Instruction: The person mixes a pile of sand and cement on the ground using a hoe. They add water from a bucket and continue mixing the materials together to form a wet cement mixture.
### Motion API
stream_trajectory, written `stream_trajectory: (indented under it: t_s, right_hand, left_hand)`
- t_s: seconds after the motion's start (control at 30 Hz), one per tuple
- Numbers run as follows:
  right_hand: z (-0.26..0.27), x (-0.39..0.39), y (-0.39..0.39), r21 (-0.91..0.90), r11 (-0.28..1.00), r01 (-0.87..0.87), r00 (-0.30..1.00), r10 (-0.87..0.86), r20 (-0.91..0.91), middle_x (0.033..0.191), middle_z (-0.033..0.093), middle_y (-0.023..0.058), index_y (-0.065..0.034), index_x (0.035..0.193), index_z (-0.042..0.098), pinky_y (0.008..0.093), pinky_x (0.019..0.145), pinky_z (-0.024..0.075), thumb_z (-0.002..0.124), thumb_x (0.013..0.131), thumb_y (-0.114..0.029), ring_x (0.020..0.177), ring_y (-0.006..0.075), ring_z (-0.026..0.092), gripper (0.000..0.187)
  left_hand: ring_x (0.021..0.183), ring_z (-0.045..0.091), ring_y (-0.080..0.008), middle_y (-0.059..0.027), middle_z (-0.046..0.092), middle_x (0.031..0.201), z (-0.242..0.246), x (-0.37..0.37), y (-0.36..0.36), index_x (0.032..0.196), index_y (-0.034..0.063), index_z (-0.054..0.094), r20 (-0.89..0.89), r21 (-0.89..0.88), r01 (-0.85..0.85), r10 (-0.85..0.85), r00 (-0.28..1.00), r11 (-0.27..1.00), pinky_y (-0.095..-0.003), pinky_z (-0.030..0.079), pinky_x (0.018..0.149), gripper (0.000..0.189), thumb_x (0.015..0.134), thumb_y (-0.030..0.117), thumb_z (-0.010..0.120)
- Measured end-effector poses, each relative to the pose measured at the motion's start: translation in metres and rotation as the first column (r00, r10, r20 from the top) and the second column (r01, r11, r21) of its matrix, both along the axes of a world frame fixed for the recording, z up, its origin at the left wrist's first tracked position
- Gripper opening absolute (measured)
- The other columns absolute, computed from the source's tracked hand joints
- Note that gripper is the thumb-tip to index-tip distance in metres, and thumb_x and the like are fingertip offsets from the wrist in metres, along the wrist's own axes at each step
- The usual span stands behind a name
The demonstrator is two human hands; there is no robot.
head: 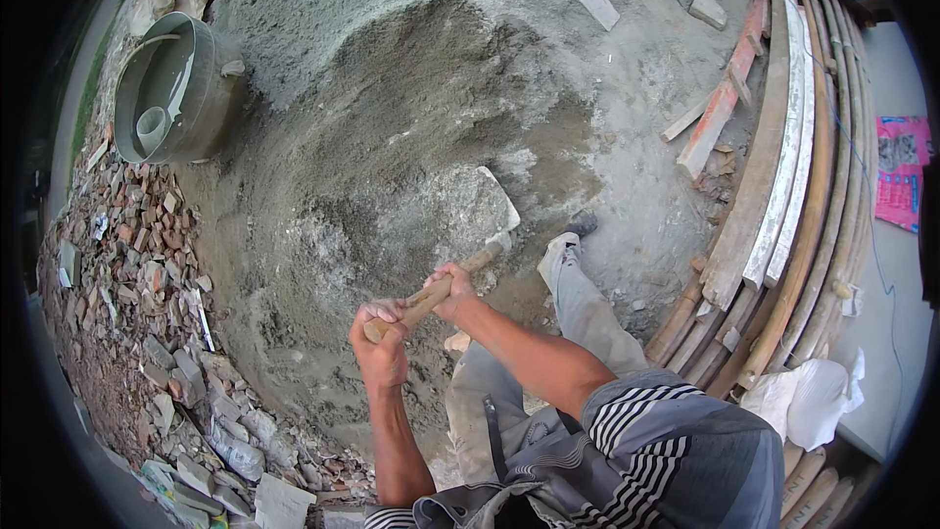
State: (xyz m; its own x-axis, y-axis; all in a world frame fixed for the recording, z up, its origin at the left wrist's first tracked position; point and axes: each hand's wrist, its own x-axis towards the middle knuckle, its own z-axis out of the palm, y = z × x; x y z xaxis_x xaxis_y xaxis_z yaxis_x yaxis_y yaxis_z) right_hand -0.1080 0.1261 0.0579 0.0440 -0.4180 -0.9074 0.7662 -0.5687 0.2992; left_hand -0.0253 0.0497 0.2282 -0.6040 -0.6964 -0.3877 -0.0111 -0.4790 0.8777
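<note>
Both of my hands grip the wooden handle of a hoe or shovel. My left hand closes round its rear end, and my right hand holds it further forward, nearer the blade. The flat metal blade lies in a pile of grey sand or cement mix; pale mix covers much of the blade, so only its edge shows plainly. A darker damp patch spreads over the pile beyond it.
At the upper left stands a round tub of water with a small container in it. Brick rubble lies left. On the right are wooden poles, planks and a reddish board. My feet stand close to the blade.
</note>
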Motion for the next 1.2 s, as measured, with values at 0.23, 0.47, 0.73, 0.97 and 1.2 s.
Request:
stream_trajectory:
  t_s: [0.23, 0.47, 0.73, 0.97, 1.2]
  right_hand:
    - [0.180, 0.142, -0.093, -0.354, 0.925, -0.137, 0.960, 0.212, 0.184, 0.070, 0.049, 0.0072, -0.0045, 0.076, 0.047, 0.0389, 0.079, 0.0497, 0.055, 0.082, -0.005, 0.069, 0.0227, 0.051, 0.010]
    - [0.217, 0.147, -0.099, -0.360, 0.854, -0.375, 0.917, 0.399, -0.007, 0.072, 0.050, 0.0092, -0.0026, 0.081, 0.049, 0.0445, 0.085, 0.0487, 0.056, 0.081, -0.003, 0.072, 0.0243, 0.052, 0.007]
    - [0.106, -0.112, -0.005, -0.035, 0.926, -0.376, 0.871, 0.340, -0.355, 0.054, 0.046, 0.0040, -0.0114, 0.056, 0.043, 0.0365, 0.064, 0.0477, 0.055, 0.077, -0.017, 0.056, 0.0208, 0.050, 0.025]
    - [0.034, -0.352, 0.116, 0.093, 0.995, -0.041, 0.909, 0.076, -0.410, 0.057, 0.047, 0.0017, -0.0133, 0.059, 0.041, 0.0316, 0.051, 0.0465, 0.056, 0.082, -0.018, 0.053, 0.0175, 0.050, 0.028]
    - [-0.037, -0.480, 0.175, 0.300, 0.934, 0.192, 0.856, -0.010, -0.517, 0.057, 0.045, 0.0027, -0.0143, 0.059, 0.040, 0.0320, 0.051, 0.0452, 0.055, 0.080, -0.018, 0.053, 0.0183, 0.048, 0.026]
  left_hand:
    - [0.083, 0.051, -0.0199, -0.0028, 0.048, 0.078, 0.156, 0.167, -0.058, 0.083, 0.0114, 0.045, -0.210, -0.330, -0.306, 0.247, 0.946, 0.893, -0.0509, 0.042, 0.101, 0.031, 0.068, 0.003, 0.071]
    - [0.097, 0.056, -0.0251, -0.0049, 0.054, 0.082, 0.168, 0.220, -0.034, 0.083, 0.0114, 0.049, -0.294, -0.212, -0.492, 0.425, 0.856, 0.844, -0.0541, 0.039, 0.106, 0.032, 0.065, 0.005, 0.075]
    - [0.125, 0.049, -0.0348, -0.0104, 0.062, 0.103, 0.063, -0.024, 0.024, 0.087, 0.0084, 0.056, -0.297, 0.028, -0.133, 0.136, 0.945, 0.991, -0.0503, 0.035, 0.106, 0.024, 0.070, -0.004, 0.066]
    - [0.106, 0.057, -0.0226, -0.0070, 0.060, 0.091, 0.000, -0.308, 0.089, 0.083, 0.0047, 0.052, -0.165, -0.007, 0.263, -0.261, 0.951, 0.965, -0.0386, 0.041, 0.098, 0.017, 0.073, -0.005, 0.061]
    - [0.101, 0.060, -0.0198, -0.0068, 0.063, 0.093, -0.097, -0.455, 0.117, 0.084, 0.0018, 0.056, -0.144, 0.082, 0.461, -0.447, 0.883, 0.884, -0.0330, 0.045, 0.092, 0.016, 0.071, -0.008, 0.060]
